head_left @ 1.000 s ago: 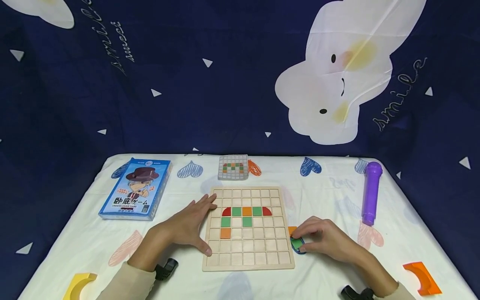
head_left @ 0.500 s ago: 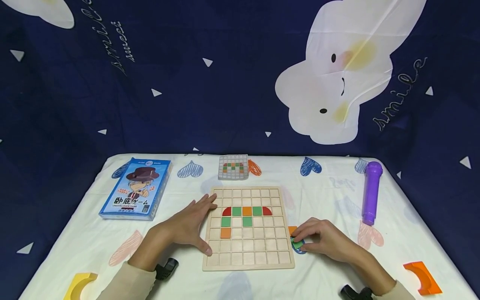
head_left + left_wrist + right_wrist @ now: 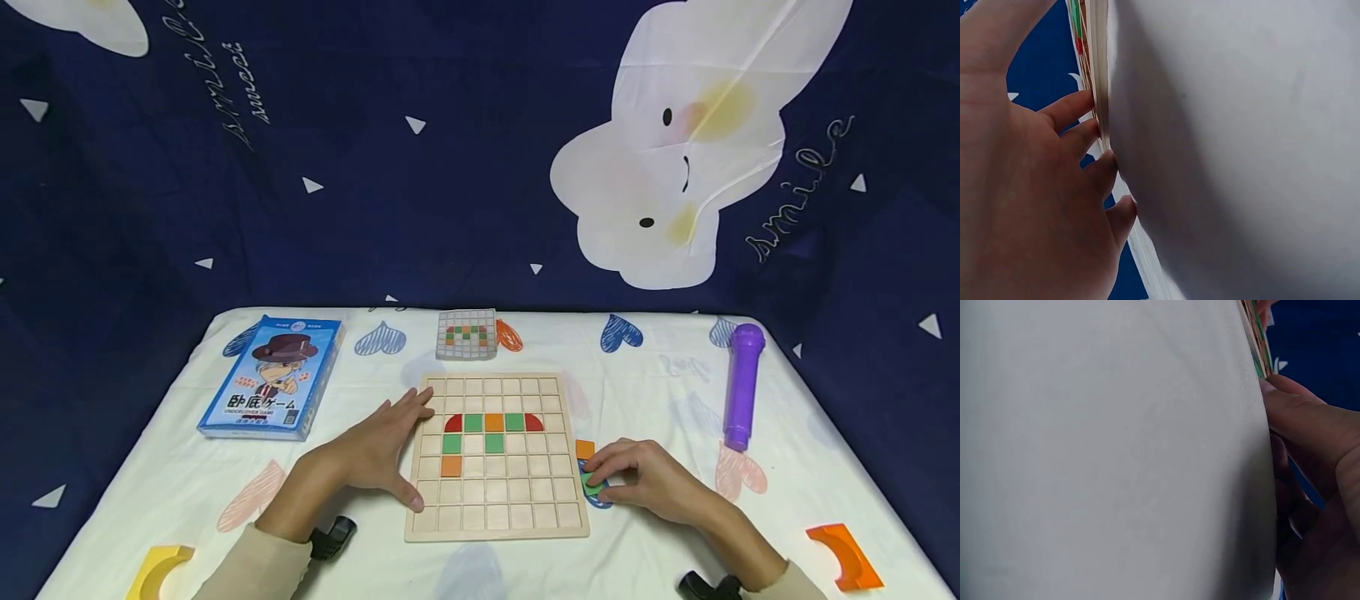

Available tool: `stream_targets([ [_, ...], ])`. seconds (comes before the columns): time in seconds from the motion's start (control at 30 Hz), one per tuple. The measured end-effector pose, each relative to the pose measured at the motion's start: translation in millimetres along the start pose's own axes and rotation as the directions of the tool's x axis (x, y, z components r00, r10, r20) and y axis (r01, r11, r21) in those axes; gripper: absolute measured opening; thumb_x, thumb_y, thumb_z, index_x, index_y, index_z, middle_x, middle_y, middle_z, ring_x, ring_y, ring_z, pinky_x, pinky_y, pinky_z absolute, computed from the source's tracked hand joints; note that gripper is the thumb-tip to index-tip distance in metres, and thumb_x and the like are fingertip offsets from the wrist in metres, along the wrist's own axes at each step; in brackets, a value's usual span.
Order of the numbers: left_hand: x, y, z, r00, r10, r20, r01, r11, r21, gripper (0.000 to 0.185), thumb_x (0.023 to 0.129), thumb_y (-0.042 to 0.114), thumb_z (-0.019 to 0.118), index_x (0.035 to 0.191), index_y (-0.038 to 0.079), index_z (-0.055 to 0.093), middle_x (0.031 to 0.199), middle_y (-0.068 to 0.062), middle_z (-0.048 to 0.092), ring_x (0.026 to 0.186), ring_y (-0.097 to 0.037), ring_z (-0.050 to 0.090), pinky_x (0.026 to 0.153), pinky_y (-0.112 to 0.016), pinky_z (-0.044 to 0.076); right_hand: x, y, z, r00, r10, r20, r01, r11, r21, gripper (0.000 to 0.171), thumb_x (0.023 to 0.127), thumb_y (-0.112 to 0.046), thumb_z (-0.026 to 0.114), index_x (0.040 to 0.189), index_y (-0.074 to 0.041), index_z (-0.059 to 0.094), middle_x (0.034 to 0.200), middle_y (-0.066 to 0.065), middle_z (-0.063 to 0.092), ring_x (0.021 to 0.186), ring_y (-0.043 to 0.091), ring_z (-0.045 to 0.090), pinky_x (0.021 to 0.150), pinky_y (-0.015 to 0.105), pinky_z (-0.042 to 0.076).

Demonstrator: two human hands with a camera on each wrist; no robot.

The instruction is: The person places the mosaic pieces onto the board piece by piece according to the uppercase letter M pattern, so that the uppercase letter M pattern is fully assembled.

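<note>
The bench (image 3: pixel 675 392), covered in a white cloth printed with coloured hearts, fills the lower half of the head view before a dark blue fabric backdrop (image 3: pixel 225 208).

At lower centre lies the square pale wooden grid board (image 3: pixel 495 457). It carries flat tiles in its upper rows: two red quarter-rounds, green and orange squares.

The left hand (image 3: pixel 382 450), fingers spread flat, rests against the board's left edge, and that placement is unchanged over the last second.

The right hand (image 3: pixel 645 479), just right of the board's lower right corner, pinches a small flat green square tile (image 3: pixel 594 483). Over the last second this hand has drawn slightly up the frame, uncovering more of the small orange square tile (image 3: pixel 585 450) on the cloth. Judged from this, the green piece is being lifted from the loose pile, not yet placed.

Also present:
- upper left of the bench: glossy blue cardboard game box (image 3: pixel 272 387);
- right: smooth purple plastic toy microphone (image 3: pixel 742 385);
- top centre: small pattern card (image 3: pixel 467 334);
- lower corners: curved yellow block (image 3: pixel 156 568) and curved orange block (image 3: pixel 843 554).
</note>
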State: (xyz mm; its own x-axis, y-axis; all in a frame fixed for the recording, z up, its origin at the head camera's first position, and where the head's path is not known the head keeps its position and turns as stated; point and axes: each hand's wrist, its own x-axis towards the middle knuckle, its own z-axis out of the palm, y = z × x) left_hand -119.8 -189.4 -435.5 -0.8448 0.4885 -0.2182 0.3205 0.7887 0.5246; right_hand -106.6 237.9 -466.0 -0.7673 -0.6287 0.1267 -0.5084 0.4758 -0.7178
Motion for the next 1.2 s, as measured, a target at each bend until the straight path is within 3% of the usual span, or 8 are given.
stream_targets([
  [0.47, 0.6, -1.8, 1.1, 1.0, 0.011, 0.002, -0.011, 1.0, 0.005, 0.131, 0.05, 0.067, 0.093, 0.153, 0.006, 0.04, 0.174, -0.01, 0.015, 0.162, -0.038, 0.01, 0.131, -0.062, 0.014, 5, -2, -6, 0.998, 0.01, 0.062, -0.01, 1.0, -0.006, 0.013, 0.08, -0.022, 0.085, 0.093, -0.025, 0.081, 0.104, -0.01, 0.078, 0.103, 0.001, 0.069, 0.094, 0.013, 0.054],
  [0.67, -0.4, -0.1, 0.0, 1.0, 0.002, 0.002, -0.002, 1.0, 0.0, 0.134, 0.05, 0.065, 0.094, 0.155, 0.006, 0.037, 0.174, -0.011, 0.015, 0.162, -0.038, 0.011, 0.131, -0.061, 0.014, 11, -5, -11, 0.995, 0.057, 0.086, -0.059, 0.998, 0.024, 0.013, 0.083, -0.021, 0.084, 0.096, -0.023, 0.081, 0.102, -0.008, 0.078, 0.092, -0.002, 0.067, 0.076, 0.017, 0.057],
  [0.87, -1.0, 0.7, -0.6, 1.0, -0.007, 0.003, 0.007, 1.0, 0.0, 0.133, 0.05, 0.065, 0.094, 0.155, 0.006, 0.038, 0.174, -0.011, 0.015, 0.162, -0.038, 0.011, 0.131, -0.061, 0.014, 20, -11, -15, 0.995, 0.086, 0.048, -0.087, 0.996, 0.026, 0.016, 0.084, -0.014, 0.082, 0.096, -0.024, 0.08, 0.105, -0.007, 0.078, 0.089, -0.003, 0.065, 0.067, 0.019, 0.055],
  [1.2, -0.8, 1.2, -0.3, 1.0, -0.005, -0.002, 0.005, 1.0, 0.0, 0.131, 0.05, 0.064, 0.095, 0.153, 0.006, 0.04, 0.173, -0.012, 0.016, 0.162, -0.038, 0.012, 0.131, -0.061, 0.015, 45, -20, -7, 0.999, 0.044, -0.009, -0.044, 0.999, 0.031, 0.018, 0.085, -0.01, 0.081, 0.101, -0.018, 0.081, 0.11, 0.0, 0.077, 0.09, -0.001, 0.066, 0.067, 0.02, 0.057],
])
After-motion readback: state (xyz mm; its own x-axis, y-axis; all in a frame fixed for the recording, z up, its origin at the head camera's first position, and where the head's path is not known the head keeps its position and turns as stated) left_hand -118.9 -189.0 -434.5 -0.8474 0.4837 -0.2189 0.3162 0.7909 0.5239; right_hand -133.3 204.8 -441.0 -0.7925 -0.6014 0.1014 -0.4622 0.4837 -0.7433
